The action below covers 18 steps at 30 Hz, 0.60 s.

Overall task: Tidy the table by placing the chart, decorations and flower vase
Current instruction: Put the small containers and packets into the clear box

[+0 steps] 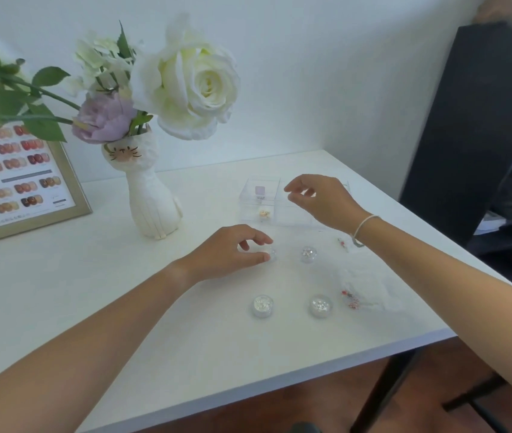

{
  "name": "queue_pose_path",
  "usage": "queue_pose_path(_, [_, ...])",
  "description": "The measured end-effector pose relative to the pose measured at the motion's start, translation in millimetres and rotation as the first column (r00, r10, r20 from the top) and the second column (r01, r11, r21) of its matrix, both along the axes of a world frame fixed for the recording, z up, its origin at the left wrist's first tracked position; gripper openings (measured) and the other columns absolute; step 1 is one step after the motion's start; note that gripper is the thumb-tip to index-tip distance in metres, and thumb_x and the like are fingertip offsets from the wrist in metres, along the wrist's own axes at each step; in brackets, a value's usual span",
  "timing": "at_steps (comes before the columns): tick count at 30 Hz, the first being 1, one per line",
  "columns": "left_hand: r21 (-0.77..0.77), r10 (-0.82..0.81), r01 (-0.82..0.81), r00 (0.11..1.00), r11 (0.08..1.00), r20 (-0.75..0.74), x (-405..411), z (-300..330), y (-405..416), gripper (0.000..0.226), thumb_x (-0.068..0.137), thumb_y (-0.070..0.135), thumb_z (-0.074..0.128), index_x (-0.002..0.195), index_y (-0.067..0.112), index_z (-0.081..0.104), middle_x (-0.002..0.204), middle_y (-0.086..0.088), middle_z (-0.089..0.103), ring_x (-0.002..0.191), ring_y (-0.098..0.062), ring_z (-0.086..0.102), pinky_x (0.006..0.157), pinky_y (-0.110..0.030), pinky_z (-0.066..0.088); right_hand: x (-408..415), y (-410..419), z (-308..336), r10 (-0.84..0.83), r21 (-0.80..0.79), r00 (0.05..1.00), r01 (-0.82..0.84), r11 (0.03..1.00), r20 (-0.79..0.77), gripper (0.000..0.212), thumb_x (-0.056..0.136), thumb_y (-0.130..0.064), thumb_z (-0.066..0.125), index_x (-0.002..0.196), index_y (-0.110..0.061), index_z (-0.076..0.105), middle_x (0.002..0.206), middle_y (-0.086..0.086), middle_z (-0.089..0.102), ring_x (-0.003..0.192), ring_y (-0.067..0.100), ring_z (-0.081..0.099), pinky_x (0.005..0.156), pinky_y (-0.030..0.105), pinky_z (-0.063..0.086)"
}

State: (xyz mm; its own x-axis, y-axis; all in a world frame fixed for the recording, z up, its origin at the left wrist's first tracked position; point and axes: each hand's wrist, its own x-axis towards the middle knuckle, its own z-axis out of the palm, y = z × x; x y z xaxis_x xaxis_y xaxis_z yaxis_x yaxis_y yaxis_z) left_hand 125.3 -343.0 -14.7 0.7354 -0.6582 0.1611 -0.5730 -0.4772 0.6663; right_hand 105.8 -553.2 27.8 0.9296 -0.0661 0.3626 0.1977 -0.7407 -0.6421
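Table (92,292): L hand (226,251) prob. pinching jar (272,254).

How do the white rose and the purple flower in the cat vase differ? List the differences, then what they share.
Colour: the white rose is creamy white, the purple flower pale lilac.
Size: the white rose looks much larger than the purple flower.
Position: the white rose sits higher and to the right, while the purple flower hangs low at the vase's mouth, on the left.
Shared: both stand in the cat vase.

Bare forearms, white wrist bracelet (363,225)
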Motion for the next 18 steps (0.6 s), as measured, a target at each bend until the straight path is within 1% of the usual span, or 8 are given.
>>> queue_pose_path(1, [0.003,0.002,-0.002,1.000,1.000,-0.004,-1,0,-1,0.021,0.080,0.035,0.068,0.097,0.045,0.060,0.100,0.021,0.060,0.082,0.001,0.052,0.067,0.000,0.036,-8,-3,-1,0.013,0.004,1.000,-0.013,1.000,-0.010,0.012,0.087,-0.021,0.058,0.095,-0.021,0.066,0.083,-0.014,0.059,0.079,0.010,0.051,0.062,0.004,0.037])
queue_pose_path(2, [0.007,0.007,-0.007,1.000,1.000,-0.006,-1,-1,-2,0.021,0.080,0.035,0.068,0.097,0.045,0.060,0.102,0.019,0.061,0.083,0.001,0.052,0.067,0.001,0.036,-17,-5,-3,0.029,-0.001,0.999,-0.029,1.000,-0.031,0.010,0.085,-0.022,0.060,0.093,-0.022,0.066,0.080,-0.017,0.057,0.077,0.010,0.052,0.061,0.001,0.037])
queue_pose_path(4, [0.020,0.018,-0.018,1.000,1.000,-0.001,-2,-3,-3,0.022,0.080,0.034,0.068,0.097,0.044,0.060,0.106,0.016,0.062,0.083,0.001,0.052,0.067,0.001,0.035,-31,-11,-9,0.071,-0.051,0.992,-0.077,0.996,-0.105,0.009,0.083,-0.025,0.063,0.092,-0.025,0.065,0.081,-0.015,0.058,0.077,0.011,0.053,0.063,0.005,0.040])
queue_pose_path(7, [0.038,0.026,-0.027,1.000,0.999,0.009,-3,-5,-6,0.021,0.080,0.031,0.067,0.096,0.043,0.061,0.108,0.014,0.064,0.083,0.001,0.052,0.069,0.001,0.036,-45,-17,-20,0.104,-0.154,0.961,-0.147,0.977,-0.256,0.019,0.080,-0.034,0.067,0.097,-0.030,0.062,0.094,-0.010,0.059,0.083,0.010,0.053,0.067,0.012,0.039])
queue_pose_path(9, [0.046,0.034,-0.035,0.999,0.998,0.016,-2,-6,-7,0.020,0.080,0.029,0.066,0.093,0.044,0.061,0.107,0.014,0.064,0.082,0.001,0.052,0.070,0.000,0.038,-50,-19,-28,0.100,-0.196,0.945,-0.167,0.966,-0.311,0.025,0.079,-0.038,0.067,0.101,-0.031,0.060,0.099,-0.011,0.057,0.086,0.009,0.051,0.068,0.013,0.038])
queue_pose_path(12, [0.035,0.041,-0.042,0.999,0.998,0.028,-2,-6,-8,0.023,0.080,0.027,0.066,0.086,0.047,0.059,0.104,0.013,0.065,0.080,0.000,0.052,0.069,0.000,0.037,-53,-18,-35,0.080,-0.272,0.947,-0.169,0.947,-0.311,0.028,0.079,-0.037,0.066,0.106,-0.030,0.059,0.101,-0.011,0.054,0.088,0.009,0.048,0.071,0.021,0.035])
queue_pose_path(15, [0.011,0.039,-0.040,0.998,0.999,0.048,-1,-5,-6,0.022,0.080,0.027,0.067,0.084,0.047,0.059,0.100,0.016,0.065,0.078,0.000,0.052,0.070,-0.001,0.038,-53,-17,-38,0.081,-0.296,0.958,-0.165,0.941,-0.276,0.025,0.081,-0.032,0.065,0.105,-0.027,0.059,0.098,-0.011,0.052,0.086,0.008,0.046,0.071,0.021,0.031])
queue_pose_path(18, [-0.014,0.044,-0.043,0.997,0.999,0.069,2,-1,-6,0.021,0.080,0.028,0.069,0.083,0.047,0.060,0.095,0.022,0.062,0.077,-0.001,0.052,0.069,-0.002,0.038,-53,-17,-40,0.087,-0.291,0.963,-0.161,0.943,-0.254,0.023,0.082,-0.030,0.063,0.104,-0.026,0.059,0.095,-0.012,0.052,0.085,0.008,0.046,0.070,0.021,0.032])
